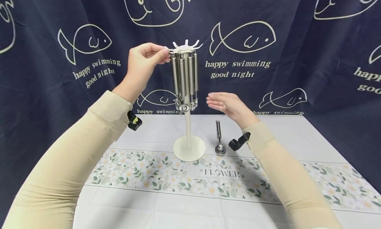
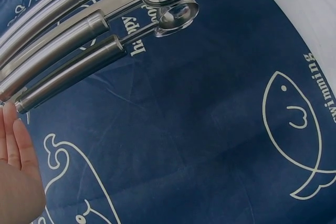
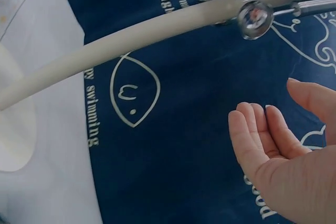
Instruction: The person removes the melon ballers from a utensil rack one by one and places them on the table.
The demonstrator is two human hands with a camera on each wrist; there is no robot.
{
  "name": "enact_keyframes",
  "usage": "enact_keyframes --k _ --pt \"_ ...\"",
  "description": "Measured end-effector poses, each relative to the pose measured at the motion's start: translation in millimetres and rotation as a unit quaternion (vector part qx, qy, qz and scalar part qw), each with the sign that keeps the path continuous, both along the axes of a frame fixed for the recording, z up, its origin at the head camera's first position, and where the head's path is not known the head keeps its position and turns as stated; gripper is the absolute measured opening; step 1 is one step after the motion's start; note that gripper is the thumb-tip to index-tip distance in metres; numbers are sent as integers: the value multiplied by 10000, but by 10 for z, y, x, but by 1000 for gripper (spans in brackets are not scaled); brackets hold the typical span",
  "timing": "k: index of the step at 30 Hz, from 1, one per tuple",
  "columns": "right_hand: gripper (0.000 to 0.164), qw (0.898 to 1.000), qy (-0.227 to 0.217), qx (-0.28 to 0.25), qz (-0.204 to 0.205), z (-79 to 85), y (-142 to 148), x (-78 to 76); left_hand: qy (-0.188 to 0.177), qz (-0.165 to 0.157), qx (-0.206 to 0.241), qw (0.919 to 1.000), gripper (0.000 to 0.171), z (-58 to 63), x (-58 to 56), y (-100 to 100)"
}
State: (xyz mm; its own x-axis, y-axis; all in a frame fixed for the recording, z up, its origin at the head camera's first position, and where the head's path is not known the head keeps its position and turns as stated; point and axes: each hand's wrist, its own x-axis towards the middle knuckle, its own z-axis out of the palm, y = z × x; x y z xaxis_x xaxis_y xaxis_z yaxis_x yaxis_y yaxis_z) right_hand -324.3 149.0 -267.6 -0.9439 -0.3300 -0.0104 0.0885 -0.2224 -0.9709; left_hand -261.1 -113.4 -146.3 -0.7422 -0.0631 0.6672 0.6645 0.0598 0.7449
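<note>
A cream stand (image 1: 188, 126) with several hooks (image 1: 186, 47) around its top carries several small stainless steel scoops (image 1: 183, 78), hanging with their round bowls downward. At the stand's left side, my left hand (image 1: 146, 62) pinches the top end of a scoop's handle by a hook; the exact grip is partly hidden by the fingers. In the left wrist view, fingertips of the left hand (image 2: 18, 161) meet the handle ends. My right hand (image 1: 227, 105) is held in the air right of the hanging bowls, fingers loosely extended, holding nothing. In the right wrist view its palm (image 3: 283, 182) shows.
Another metal scoop (image 1: 220, 141) lies on the white table (image 1: 134, 206), right of the stand's round base (image 1: 181, 151). A floral runner (image 1: 143, 172) crosses the table under the base's front edge. Behind hangs a dark blue curtain (image 1: 190, 32) with fish drawings.
</note>
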Motion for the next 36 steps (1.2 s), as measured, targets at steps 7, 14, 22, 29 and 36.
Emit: enact_keyframes --k 7,14,22,29,36 --pt "47 9985 470 -282 78 161 -124 31 -9 -61 21 10000 4 19 6 -12" --pt "39 9958 689 -552 233 249 -233 58 16 -8 -72 10000 4 32 7 -19" --pt "32 9932 918 -652 286 318 -318 73 48 -56 -91 9999 6 19 -4 -29" --pt "40 9908 1138 -632 376 384 -361 68 80 35 -191 9998 9 31 -2 -32" --pt "43 9883 1184 -788 555 430 -392 85 65 135 -310 9994 9 18 -4 -32"
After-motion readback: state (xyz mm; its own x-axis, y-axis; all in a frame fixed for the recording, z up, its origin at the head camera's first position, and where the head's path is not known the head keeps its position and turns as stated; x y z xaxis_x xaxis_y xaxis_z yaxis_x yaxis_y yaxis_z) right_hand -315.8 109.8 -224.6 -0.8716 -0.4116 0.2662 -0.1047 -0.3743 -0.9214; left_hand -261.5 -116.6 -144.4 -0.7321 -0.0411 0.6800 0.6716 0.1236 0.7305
